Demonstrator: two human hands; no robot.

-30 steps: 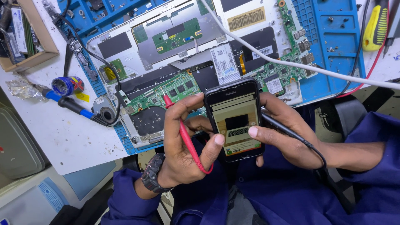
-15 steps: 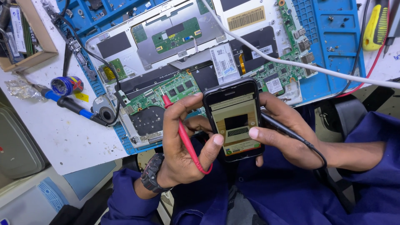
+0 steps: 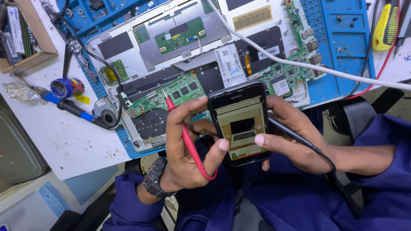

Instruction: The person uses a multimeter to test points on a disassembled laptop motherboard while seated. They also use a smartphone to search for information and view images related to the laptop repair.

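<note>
White worktop (image 3: 64, 141), scuffed, crowded at its near edge, with a blue mat (image 3: 342, 51) spread across most of the far part. Held over that near edge, above the lap: a black phone (image 3: 239, 122), screen lit, upright in both hands. Left hand (image 3: 188, 149) curled against its left side, fingers (image 3: 222, 144) closed on phone and on a red probe (image 3: 190, 143) pinched alongside, tip pointing up toward the board. Right hand (image 3: 295, 137) wrapped round the right side, thumb pressed on the screen, a black probe (image 3: 299, 139) trapped under the palm, its lead trailing off toward the right sleeve. Just behind the phone, touching nothing of it as far as can be told: an opened laptop (image 3: 180, 47) lying on the mat, green board (image 3: 171, 96) bared near the mat's front edge. White cable (image 3: 325, 70) crossing diagonally over laptop and mat to the right edge. Left of the mat, a patch of bare worktop with a blue-handled tool (image 3: 70, 107) and a small blue tin (image 3: 66, 87); cardboard box (image 3: 25, 38) at the far left corner. Yellow tool (image 3: 385, 25) beyond the mat's right edge. Little free room except that left patch.
</note>
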